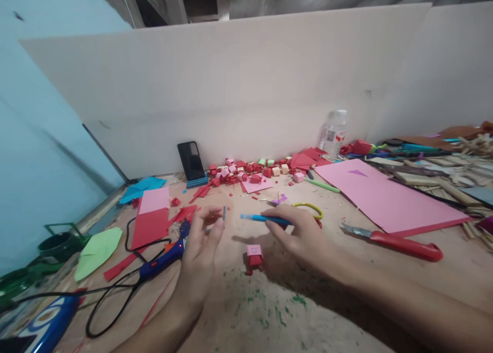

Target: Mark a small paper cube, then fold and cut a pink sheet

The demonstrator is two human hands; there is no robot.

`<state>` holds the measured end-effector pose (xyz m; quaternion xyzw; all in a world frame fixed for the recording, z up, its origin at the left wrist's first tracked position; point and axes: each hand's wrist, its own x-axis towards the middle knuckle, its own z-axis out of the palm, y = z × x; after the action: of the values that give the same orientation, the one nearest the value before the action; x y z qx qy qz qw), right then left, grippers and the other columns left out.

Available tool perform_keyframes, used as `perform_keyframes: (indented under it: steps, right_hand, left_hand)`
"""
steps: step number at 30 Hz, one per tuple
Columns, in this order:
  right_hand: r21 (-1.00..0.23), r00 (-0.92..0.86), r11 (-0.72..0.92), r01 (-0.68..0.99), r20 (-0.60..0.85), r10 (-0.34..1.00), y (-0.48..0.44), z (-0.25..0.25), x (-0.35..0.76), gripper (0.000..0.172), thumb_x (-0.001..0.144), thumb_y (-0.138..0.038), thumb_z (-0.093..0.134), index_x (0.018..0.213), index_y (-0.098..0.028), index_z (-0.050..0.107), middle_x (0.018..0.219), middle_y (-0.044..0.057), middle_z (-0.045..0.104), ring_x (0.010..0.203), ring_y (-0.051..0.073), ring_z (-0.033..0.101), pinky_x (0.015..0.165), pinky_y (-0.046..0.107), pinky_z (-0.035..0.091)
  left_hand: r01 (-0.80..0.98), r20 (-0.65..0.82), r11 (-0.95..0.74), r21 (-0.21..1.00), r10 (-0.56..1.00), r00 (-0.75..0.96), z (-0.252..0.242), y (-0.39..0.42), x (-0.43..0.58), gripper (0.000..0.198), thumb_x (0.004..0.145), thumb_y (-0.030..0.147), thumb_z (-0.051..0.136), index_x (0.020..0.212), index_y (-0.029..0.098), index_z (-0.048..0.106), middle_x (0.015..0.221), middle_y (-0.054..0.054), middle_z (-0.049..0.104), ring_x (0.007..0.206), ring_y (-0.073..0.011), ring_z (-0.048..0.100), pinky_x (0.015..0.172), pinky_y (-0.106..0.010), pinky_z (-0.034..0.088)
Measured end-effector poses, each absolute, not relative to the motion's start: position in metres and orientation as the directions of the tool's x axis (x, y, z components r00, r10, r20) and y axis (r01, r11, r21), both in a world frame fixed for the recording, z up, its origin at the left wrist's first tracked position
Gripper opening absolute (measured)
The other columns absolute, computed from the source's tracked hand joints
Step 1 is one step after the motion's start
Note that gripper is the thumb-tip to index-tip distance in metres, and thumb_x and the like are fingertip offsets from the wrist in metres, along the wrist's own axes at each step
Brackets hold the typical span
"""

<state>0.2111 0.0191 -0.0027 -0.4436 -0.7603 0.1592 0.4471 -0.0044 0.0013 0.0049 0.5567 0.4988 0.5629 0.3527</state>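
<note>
My left hand (202,242) pinches a tiny blue strip (224,212) between thumb and fingertips, held upright just above the table. My right hand (298,232) grips a blue pen-like tool (262,219) that points left toward the strip. Between the two hands, on the tabletop, sits a small red and pink foam cube (254,255). A blue glue gun (165,255) with a black cord lies just left of my left hand.
A red-handled utility knife (400,243) and a large pink foam sheet (389,196) lie to the right. Yellow-handled scissors (310,208) sit behind my right hand. Several small foam cubes (246,173), a propped phone (191,161) and a plastic bottle (334,132) line the back board.
</note>
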Motion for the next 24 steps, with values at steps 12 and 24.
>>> perform_keyframes:
  steps: [12, 24]
  right_hand:
    - [-0.416, -0.446, 0.687, 0.596, 0.54, 0.714, 0.018, -0.014, 0.214, 0.027, 0.101, -0.025, 0.06, 0.123, -0.017, 0.072, 0.122, 0.013, 0.074, 0.114, 0.031, 0.064, 0.1, 0.047, 0.049]
    - [-0.846, -0.628, 0.435, 0.31, 0.161, 0.761, 0.0, 0.002, 0.201, 0.018, 0.096, -0.023, 0.06, 0.1, -0.02, 0.078, 0.087, 0.004, 0.074, 0.075, 0.019, 0.063, 0.067, 0.03, 0.05]
  left_hand:
    - [0.266, 0.233, -0.205, 0.942, 0.97, -0.076, -0.002, 0.007, -0.01, 0.025, 0.09, 0.047, 0.062, 0.091, 0.023, 0.07, 0.092, -0.002, 0.07, 0.085, -0.0218, 0.062, 0.076, -0.031, 0.046]
    - [0.237, 0.148, -0.171, 0.956, 0.983, 0.111, -0.006, -0.002, -0.008, 0.027, 0.092, 0.045, 0.063, 0.088, 0.021, 0.073, 0.074, 0.001, 0.066, 0.064, -0.0159, 0.061, 0.058, -0.025, 0.048]
